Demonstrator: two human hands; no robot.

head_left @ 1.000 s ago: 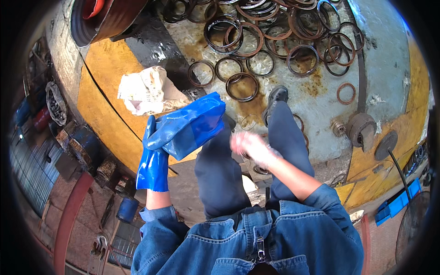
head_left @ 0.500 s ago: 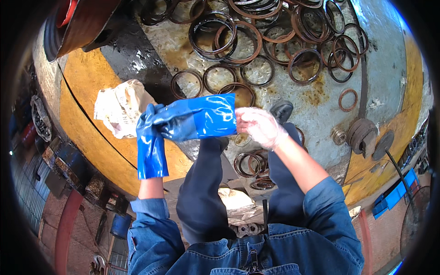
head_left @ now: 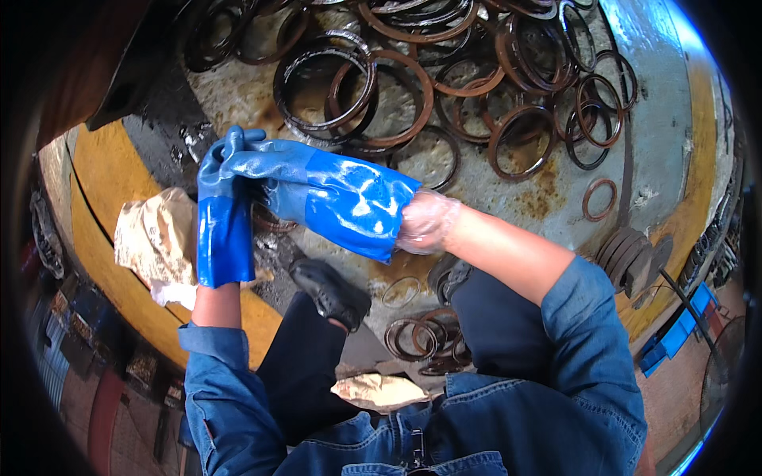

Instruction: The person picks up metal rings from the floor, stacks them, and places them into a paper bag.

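My left hand (head_left: 226,174) wears a long blue rubber glove with a glossy cuff. Its fingers are closed on a second blue rubber glove (head_left: 353,198), near that glove's hand end. From the right, my right hand (head_left: 426,224) reaches into the open cuff of this second glove. A thin clear plastic glove covers the part of it that shows at the wrist; its fingers are hidden inside the blue cuff. Both hands are held up over the floor, with a crumpled beige sack (head_left: 159,238) beside my left forearm.
Many oily black and rust-brown rings (head_left: 520,143) lie on the stained floor ahead, some stacked. A smaller pile of rings (head_left: 413,339) sits near my feet, by a black shoe (head_left: 329,293). Thick round discs (head_left: 627,258) and a blue tray (head_left: 679,329) are at the right.
My right hand has gone from the edge of the blue cuff to inside it. Both hands have shifted left in view, and my left foot now shows.
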